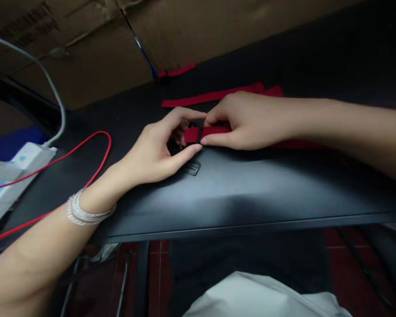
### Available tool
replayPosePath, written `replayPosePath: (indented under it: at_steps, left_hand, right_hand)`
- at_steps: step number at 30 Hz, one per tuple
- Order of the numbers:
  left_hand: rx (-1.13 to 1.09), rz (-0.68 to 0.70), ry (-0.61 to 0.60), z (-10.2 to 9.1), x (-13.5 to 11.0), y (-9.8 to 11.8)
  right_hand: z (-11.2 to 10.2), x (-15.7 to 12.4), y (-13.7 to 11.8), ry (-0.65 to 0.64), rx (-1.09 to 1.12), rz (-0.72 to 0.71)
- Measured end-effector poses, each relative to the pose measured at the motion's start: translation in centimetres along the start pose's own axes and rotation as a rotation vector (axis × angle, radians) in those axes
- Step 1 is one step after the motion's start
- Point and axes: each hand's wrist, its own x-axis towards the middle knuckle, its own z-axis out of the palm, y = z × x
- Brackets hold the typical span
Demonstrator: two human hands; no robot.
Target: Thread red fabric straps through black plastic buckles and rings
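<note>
A red webbing strap [215, 130] runs through a black slider buckle [199, 131], its short end poking out on the left. My left hand [166, 147] curves around the buckle, thumb at its near edge and index finger at the far one. From the right, my right hand [247, 121] pinches the strap close beside the buckle, thumb in front and fingers behind. Below my left thumb a loose black slider [192, 167] lies on the dark table [251, 189]. More red straps [211, 96] lie flat behind my hands.
Cardboard boxes [95, 57] line the back. A short red strap with a black piece [181, 70] lies against them. On the left are a white power strip [23, 169], a grey cable [54, 86] and a looping red cable [102, 163]. The table's front edge [231, 229] runs near my lap.
</note>
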Motion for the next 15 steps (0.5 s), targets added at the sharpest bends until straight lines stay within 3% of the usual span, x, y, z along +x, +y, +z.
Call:
replayPosePath:
  at_steps: [15]
  left_hand:
    - [0.01,0.007,-0.002,-0.01,0.03,-0.06]
  right_hand:
    - [-0.03,-0.03,-0.04,-0.003,-0.007,0.0]
